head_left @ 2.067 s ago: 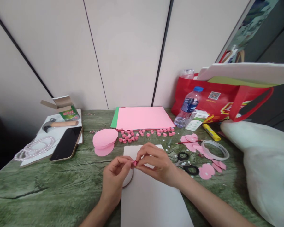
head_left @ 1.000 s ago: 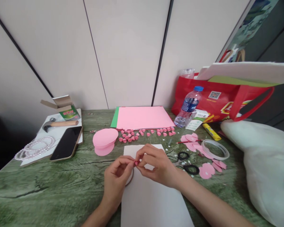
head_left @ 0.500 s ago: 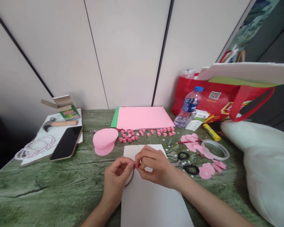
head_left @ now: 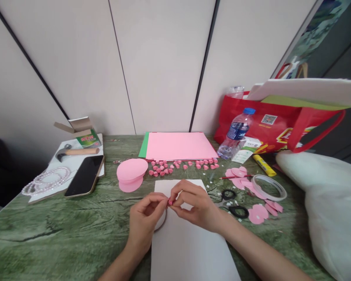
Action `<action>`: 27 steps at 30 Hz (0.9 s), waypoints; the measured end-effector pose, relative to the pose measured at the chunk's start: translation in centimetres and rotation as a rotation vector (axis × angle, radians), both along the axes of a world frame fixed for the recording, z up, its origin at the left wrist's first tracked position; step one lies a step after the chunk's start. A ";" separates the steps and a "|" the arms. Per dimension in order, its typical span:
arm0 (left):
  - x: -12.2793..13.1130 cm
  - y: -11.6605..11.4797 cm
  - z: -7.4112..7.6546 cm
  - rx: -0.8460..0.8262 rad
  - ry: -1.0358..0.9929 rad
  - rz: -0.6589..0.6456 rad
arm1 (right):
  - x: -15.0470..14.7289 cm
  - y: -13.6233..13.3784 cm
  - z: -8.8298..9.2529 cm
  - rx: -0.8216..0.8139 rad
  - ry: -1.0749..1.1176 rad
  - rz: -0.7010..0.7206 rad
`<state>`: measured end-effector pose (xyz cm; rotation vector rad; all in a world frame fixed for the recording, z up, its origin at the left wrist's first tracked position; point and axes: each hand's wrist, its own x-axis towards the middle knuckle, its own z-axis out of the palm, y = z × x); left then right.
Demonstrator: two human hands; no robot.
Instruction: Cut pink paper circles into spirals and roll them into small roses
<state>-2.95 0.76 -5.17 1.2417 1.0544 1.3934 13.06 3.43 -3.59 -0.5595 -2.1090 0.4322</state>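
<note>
My left hand (head_left: 149, 214) and my right hand (head_left: 194, 205) meet over a white sheet (head_left: 190, 249). Between their fingertips is a small pink paper roll (head_left: 170, 202), mostly covered by the fingers. Both hands pinch at it, thumb against forefinger. A thin dark curved strip (head_left: 163, 225) hangs below my left fingers; what it is I cannot make out. Beyond the sheet lie several small pink paper roses (head_left: 160, 169) in a loose row. Black-handled scissors (head_left: 238, 211) rest just right of my right hand, partly hidden by it.
Pink paper circles (head_left: 132, 169) lie left of the roses, pink card (head_left: 181, 145) behind. At right are tape (head_left: 269, 187), a glue stick (head_left: 264, 165), a bottle (head_left: 236, 132), a red bag (head_left: 251, 117) and a white cushion (head_left: 327, 203). A phone (head_left: 84, 175) and hammer (head_left: 77, 152) lie left.
My right fingers have opened out slightly around the pink roll, showing more of it. The whole view has shifted a little, so things sit slightly further right.
</note>
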 end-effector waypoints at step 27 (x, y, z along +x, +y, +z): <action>0.0 -0.5 1.0 0.262 0.355 0.009 | 0.8 -0.2 0.8 -0.126 -0.100 -0.033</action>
